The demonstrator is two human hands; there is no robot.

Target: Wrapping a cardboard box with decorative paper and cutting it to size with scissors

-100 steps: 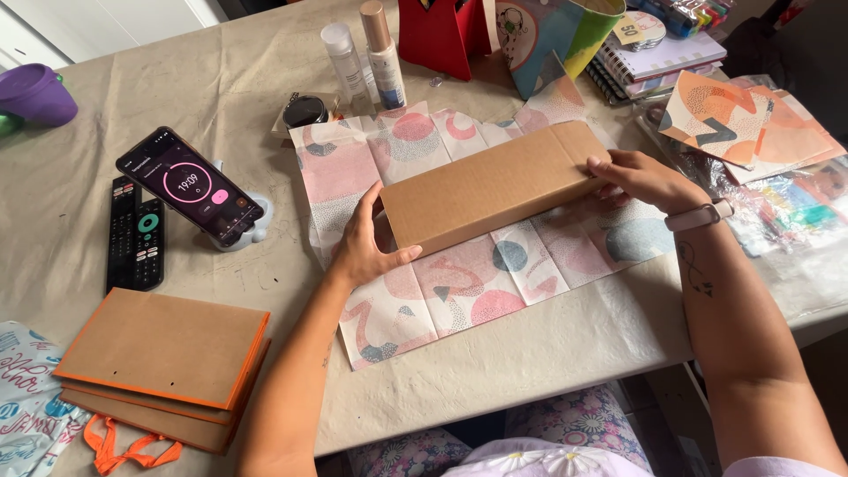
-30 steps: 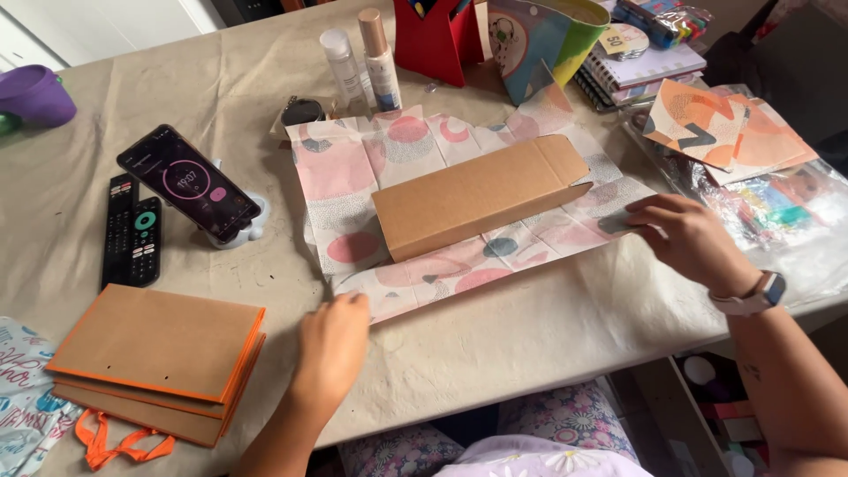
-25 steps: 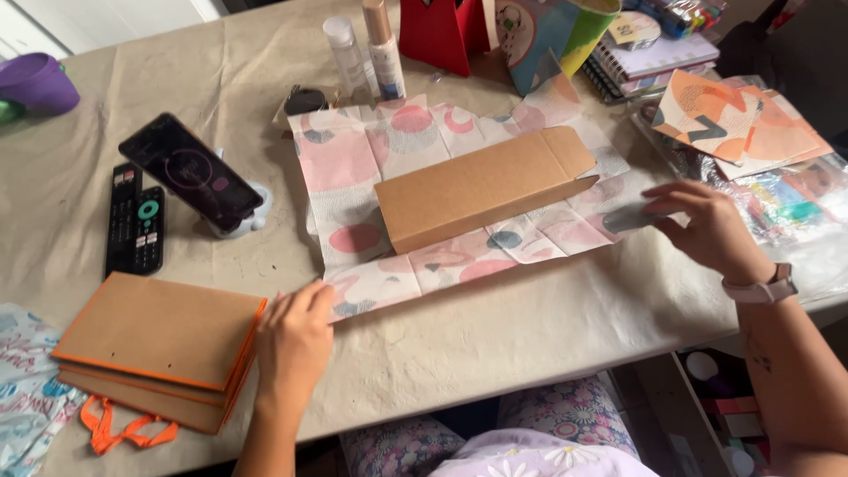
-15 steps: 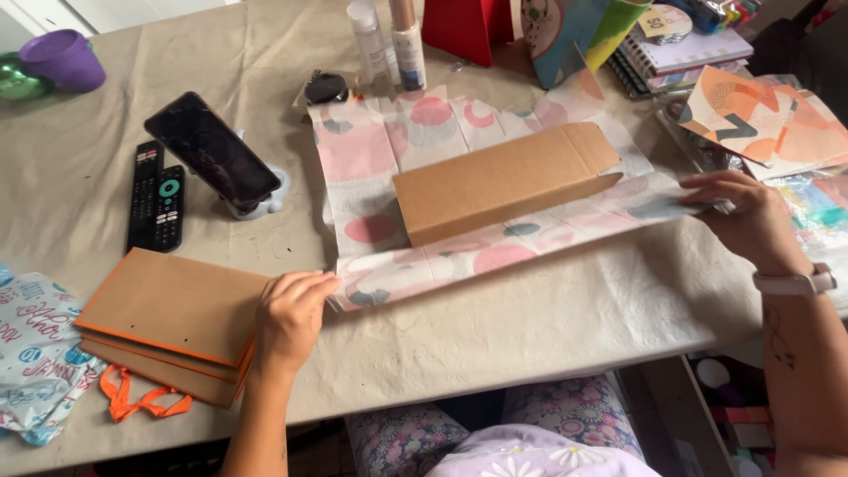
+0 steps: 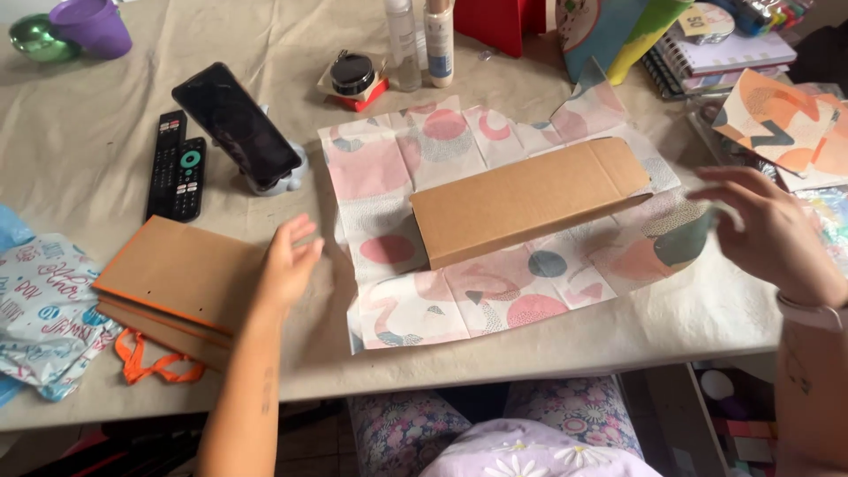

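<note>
The brown cardboard box lies on patterned wrapping paper between two open, empty hands, left and right.

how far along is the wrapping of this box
Early. Done: the brown box lies centred on the spread patterned paper. In hand: nothing; the left hand and right hand hover open at either side. Left: no flap is folded over the box; every side remains.

A table draped in creased beige cloth fills the view under soft, even light.
</note>
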